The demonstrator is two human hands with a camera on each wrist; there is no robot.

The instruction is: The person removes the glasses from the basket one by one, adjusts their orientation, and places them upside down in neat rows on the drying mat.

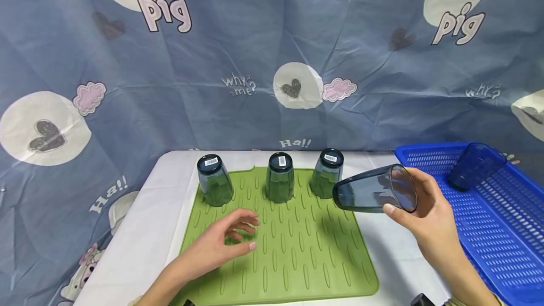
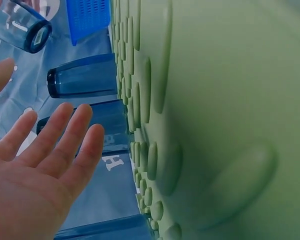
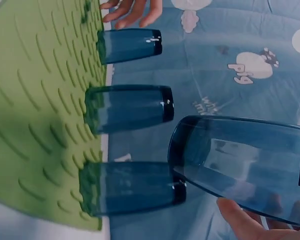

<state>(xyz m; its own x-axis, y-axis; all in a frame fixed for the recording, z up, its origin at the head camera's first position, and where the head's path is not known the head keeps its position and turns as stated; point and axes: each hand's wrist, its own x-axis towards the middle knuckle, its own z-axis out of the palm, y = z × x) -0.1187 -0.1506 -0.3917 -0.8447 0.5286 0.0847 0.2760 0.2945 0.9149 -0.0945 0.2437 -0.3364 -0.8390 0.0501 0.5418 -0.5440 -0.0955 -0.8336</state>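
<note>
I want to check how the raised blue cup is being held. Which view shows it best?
The head view: the whole cup lies sideways in the right hand, above the green mat's edge. The right wrist view shows it close but cropped. The left wrist view catches only its end at the corner.

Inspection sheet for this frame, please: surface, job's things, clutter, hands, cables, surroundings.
Surface: white table with green mat.
Job's things: held cup tilted sideways above the mat's right edge; three cups upside down in a row at the mat's back.
Clutter: blue basket at right, one cup lying in it.
Hands: right hand grips the held cup; left hand open over the mat.
Cables: nothing seen.
Surroundings: blue printed cloth behind.
</note>
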